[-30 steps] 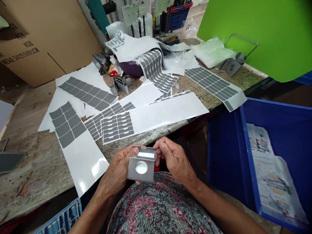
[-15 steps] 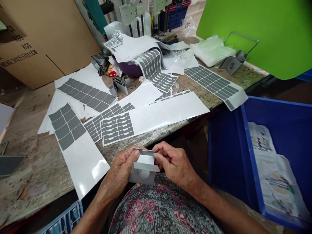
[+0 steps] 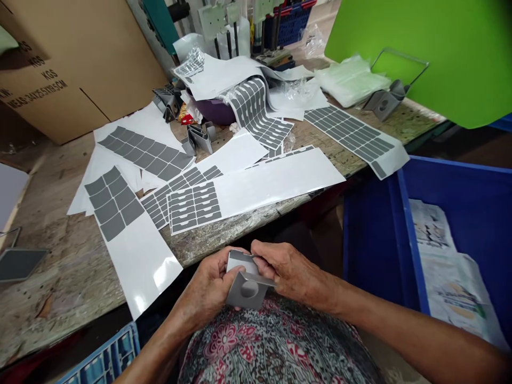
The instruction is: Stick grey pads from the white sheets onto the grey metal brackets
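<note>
My left hand (image 3: 206, 288) cradles a bent metal bracket (image 3: 245, 297) with a round hole in its face, just above my lap. My right hand (image 3: 290, 268) pinches the bracket's upper flange between fingers and thumb. The bracket's face now looks grey and tilts toward me, and my fingers hide part of its top. Nearest my hands on the workbench lie white backing sheets (image 3: 256, 184) with rows of die-cut grey pads.
The scarred workbench (image 3: 60, 282) ends in a front edge near my lap. Several similar brackets (image 3: 200, 137) stand among the sheets around a purple bowl (image 3: 218, 113). To the right sits a blue bin (image 3: 408, 229) lined with printed paper. A blue crate (image 3: 106, 360) sits at lower left.
The bracket has tilted and its face has turned from bright silver to grey. My right hand has moved over its top flange, and both hands have dropped slightly toward my lap.
</note>
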`<state>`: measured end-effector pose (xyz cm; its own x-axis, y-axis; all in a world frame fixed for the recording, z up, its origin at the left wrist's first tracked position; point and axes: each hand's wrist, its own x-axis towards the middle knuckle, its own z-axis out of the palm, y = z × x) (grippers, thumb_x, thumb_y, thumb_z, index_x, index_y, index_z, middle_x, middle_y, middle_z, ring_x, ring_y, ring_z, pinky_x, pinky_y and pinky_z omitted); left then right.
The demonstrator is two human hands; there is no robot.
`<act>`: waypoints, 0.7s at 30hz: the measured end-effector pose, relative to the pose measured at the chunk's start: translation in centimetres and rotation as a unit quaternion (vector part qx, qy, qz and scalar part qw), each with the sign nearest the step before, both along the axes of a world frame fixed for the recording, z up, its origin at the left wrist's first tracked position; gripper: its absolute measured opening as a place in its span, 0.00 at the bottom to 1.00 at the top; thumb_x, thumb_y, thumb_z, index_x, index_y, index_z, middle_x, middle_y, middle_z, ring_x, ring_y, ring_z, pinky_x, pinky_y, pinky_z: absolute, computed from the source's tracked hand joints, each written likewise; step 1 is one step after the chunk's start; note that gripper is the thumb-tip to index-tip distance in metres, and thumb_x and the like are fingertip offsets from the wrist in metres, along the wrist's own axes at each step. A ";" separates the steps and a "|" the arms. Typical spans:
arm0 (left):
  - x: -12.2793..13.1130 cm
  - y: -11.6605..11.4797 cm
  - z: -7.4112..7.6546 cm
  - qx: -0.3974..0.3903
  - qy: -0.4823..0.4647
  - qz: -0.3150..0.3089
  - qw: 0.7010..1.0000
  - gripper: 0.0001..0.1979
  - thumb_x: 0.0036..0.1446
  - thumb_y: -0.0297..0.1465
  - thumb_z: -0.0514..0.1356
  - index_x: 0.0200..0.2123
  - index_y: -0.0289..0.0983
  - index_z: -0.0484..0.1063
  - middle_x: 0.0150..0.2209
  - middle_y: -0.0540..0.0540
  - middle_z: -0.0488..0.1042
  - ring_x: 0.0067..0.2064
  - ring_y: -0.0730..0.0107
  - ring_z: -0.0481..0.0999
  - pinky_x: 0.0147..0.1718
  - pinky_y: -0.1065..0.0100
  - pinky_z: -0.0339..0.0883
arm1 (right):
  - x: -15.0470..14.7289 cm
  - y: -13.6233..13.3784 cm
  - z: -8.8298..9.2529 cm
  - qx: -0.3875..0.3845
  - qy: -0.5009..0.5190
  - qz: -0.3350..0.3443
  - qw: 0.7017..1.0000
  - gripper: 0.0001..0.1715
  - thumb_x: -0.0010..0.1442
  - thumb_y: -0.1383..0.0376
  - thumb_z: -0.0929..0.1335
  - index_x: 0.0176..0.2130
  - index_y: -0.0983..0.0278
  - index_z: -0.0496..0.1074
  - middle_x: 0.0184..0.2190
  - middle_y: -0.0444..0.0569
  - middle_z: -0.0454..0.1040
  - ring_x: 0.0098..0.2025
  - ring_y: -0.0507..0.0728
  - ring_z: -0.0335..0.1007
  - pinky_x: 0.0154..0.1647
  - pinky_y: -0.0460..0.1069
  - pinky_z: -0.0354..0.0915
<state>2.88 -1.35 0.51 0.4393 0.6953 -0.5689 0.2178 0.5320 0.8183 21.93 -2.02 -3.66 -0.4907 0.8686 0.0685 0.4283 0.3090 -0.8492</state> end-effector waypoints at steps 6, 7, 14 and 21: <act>-0.4 -0.1 -0.1 -0.043 -0.006 0.002 0.999 0.20 0.56 0.41 0.61 0.46 0.33 0.71 0.26 0.50 0.73 0.21 0.75 0.68 0.20 0.73 0.65 | 1.6 -0.8 0.2 -0.081 0.001 0.038 0.996 0.11 0.62 0.76 0.59 0.41 0.61 0.62 0.28 0.41 0.68 0.27 0.50 0.63 0.29 0.45 0.57; -0.3 -0.2 0.0 -0.045 0.001 0.003 0.999 0.20 0.55 0.41 0.61 0.45 0.33 0.71 0.26 0.49 0.73 0.21 0.75 0.68 0.20 0.73 0.64 | 1.8 -0.7 0.4 -0.077 0.011 0.023 0.997 0.11 0.63 0.75 0.59 0.42 0.61 0.63 0.29 0.41 0.68 0.28 0.50 0.64 0.30 0.45 0.58; 0.7 -0.4 0.1 -0.038 0.008 -0.020 0.999 0.15 0.54 0.42 0.61 0.30 0.35 0.67 0.22 0.52 0.68 0.20 0.76 0.65 0.20 0.73 0.61 | 0.4 -0.3 1.1 0.078 0.006 -0.019 0.997 0.06 0.68 0.63 0.62 0.40 0.63 0.66 0.32 0.47 0.70 0.33 0.53 0.66 0.34 0.48 0.61; 0.7 -0.7 -0.2 0.027 0.055 -0.047 0.997 0.11 0.57 0.37 0.59 0.27 0.35 0.67 0.23 0.53 0.66 0.23 0.77 0.61 0.23 0.74 0.56 | -1.0 0.2 0.6 0.106 -0.039 -0.034 0.993 0.12 0.64 0.66 0.64 0.28 0.62 0.64 0.23 0.41 0.63 0.24 0.50 0.57 0.26 0.47 0.52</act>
